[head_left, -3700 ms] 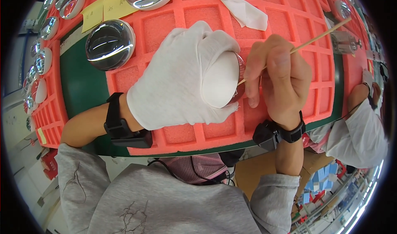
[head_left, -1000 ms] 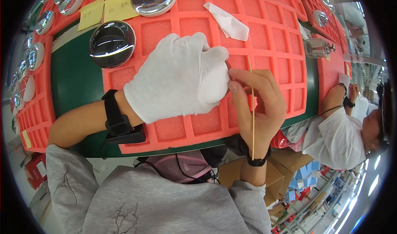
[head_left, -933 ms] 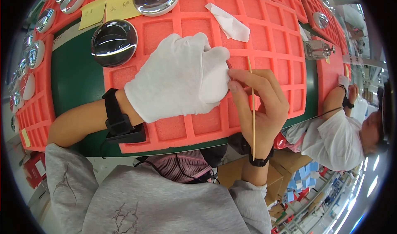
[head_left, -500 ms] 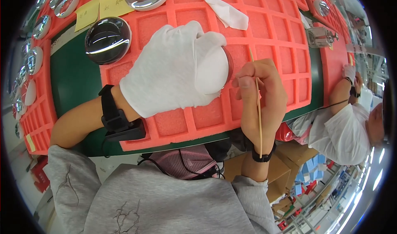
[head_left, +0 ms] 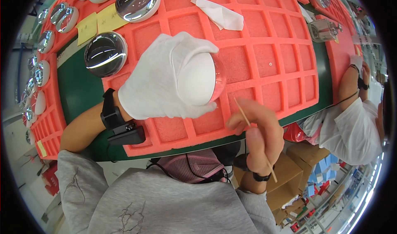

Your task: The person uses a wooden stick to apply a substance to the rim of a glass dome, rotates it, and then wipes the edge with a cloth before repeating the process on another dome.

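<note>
My left hand (head_left: pixel 159 77), in a white glove, is closed around a round piece with a white base and a clear dome (head_left: pixel 196 79). The white side faces up and left, while the clear dome points right over the pink foam tray (head_left: pixel 232 66). Bare and lower to the right, my right hand (head_left: pixel 264 133) pinches a thin wooden stick (head_left: pixel 242 112). The stick's tip points up and left, apart from the dome piece. A dark dome (head_left: pixel 106 54) stands left of my gloved hand, and another dark dome (head_left: pixel 137 3) lies beyond it.
A white cloth (head_left: pixel 219 14) lies across far tray cells. One cell holds a small white ring (head_left: pixel 271 64). Yellow notes (head_left: pixel 111 19) lie between domes. A metal-topped container (head_left: pixel 324 29) stands right, near another person's arm (head_left: pixel 348 89). More domes line the left tray (head_left: pixel 50 126).
My right hand has drawn back toward me with the stick, away from the dome piece, and the stick leans further left. My left hand has shifted slightly left and turned the piece.
</note>
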Action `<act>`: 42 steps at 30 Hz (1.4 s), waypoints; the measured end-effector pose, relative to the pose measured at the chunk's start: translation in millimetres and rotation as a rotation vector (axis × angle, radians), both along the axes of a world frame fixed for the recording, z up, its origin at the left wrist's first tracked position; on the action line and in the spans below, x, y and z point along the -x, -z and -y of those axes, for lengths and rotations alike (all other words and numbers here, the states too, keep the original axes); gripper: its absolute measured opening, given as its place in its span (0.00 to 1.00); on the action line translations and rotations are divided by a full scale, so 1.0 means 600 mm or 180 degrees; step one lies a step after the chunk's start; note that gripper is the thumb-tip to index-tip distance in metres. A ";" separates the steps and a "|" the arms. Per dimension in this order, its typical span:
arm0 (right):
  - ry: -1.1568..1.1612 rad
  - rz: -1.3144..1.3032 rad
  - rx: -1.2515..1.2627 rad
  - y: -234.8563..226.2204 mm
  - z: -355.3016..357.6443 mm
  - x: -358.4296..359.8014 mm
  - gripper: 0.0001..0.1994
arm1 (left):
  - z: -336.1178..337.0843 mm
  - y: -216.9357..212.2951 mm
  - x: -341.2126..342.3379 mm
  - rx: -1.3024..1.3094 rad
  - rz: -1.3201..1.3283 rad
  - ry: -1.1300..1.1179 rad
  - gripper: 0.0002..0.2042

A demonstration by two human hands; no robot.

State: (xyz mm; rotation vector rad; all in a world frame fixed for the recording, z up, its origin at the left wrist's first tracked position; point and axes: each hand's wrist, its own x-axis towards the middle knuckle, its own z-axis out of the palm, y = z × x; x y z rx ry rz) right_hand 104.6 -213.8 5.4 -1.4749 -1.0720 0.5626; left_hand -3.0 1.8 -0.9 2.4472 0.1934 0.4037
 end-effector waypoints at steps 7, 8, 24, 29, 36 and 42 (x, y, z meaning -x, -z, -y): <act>0.0413 0.0273 -0.0251 0.031 -0.005 0.038 0.16 | -0.002 0.000 -0.002 0.0191 -0.0117 0.0163 0.40; 0.0439 0.0247 -0.0277 0.034 -0.007 0.038 0.16 | -0.002 0.000 -0.003 0.0199 -0.0139 0.0175 0.40; 0.0520 0.0834 -0.0372 0.052 -0.029 0.066 0.19 | -0.005 0.015 -0.011 0.0432 0.0005 0.0230 0.38; 0.0543 0.0777 -0.0379 0.057 -0.026 0.068 0.20 | -0.005 0.016 -0.010 0.0540 0.0002 0.0239 0.38; 0.0706 0.0819 -0.0461 0.064 -0.020 0.069 0.18 | -0.001 0.006 -0.012 0.0329 -0.0181 0.0187 0.43; 0.1011 0.0491 -0.0293 0.071 -0.001 0.054 0.14 | 0.000 0.018 -0.013 0.0319 -0.0014 0.0275 0.46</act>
